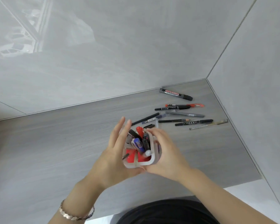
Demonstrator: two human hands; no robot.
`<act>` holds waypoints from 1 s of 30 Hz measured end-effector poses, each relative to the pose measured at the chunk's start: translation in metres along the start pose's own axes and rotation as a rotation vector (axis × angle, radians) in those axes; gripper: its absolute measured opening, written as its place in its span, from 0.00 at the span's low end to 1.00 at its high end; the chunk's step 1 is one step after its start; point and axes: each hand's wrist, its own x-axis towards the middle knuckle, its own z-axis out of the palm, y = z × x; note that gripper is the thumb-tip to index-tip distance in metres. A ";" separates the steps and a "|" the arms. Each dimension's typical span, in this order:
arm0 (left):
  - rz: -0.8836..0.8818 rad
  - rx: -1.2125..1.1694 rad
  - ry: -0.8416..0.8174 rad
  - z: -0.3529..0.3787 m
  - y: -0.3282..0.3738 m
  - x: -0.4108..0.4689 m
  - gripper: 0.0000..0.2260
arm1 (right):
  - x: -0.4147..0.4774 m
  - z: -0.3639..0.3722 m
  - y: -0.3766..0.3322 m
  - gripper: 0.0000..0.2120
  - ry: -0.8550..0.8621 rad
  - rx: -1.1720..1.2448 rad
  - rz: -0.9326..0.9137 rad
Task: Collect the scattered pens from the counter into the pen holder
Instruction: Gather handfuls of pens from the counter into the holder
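A clear plastic pen holder (145,163) with a red bottom sits between both hands near the middle of the grey counter (55,143). It holds several pens, red, blue and black. My left hand (113,152) cups its left side, fingers stretched upward. My right hand (166,152) wraps its right side. Several loose pens lie behind it to the right: a whiteboard marker (175,94) near the wall, a red pen (184,105), a black marker (172,108), a grey pen (184,114), a pencil (174,121), another black marker (194,122) and a clear pen (208,124).
Glossy grey tiled walls meet the counter at the back and right, forming a corner (206,79) beyond the loose pens. The counter's front edge (242,183) runs at lower right. A bracelet (74,215) is on my left wrist.
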 end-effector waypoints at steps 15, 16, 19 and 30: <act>-0.083 0.023 0.301 0.021 -0.034 -0.017 0.51 | 0.034 -0.009 0.060 0.29 -0.140 -0.385 0.194; -0.106 -0.001 0.317 0.022 -0.034 -0.016 0.51 | 0.037 -0.013 0.067 0.24 -0.063 -0.378 0.279; -0.169 -0.041 0.326 0.025 -0.040 -0.018 0.54 | 0.046 -0.012 0.078 0.21 0.047 -0.369 0.433; -0.215 -0.064 0.230 0.023 -0.033 -0.015 0.51 | 0.071 -0.032 0.069 0.12 0.115 -0.590 0.339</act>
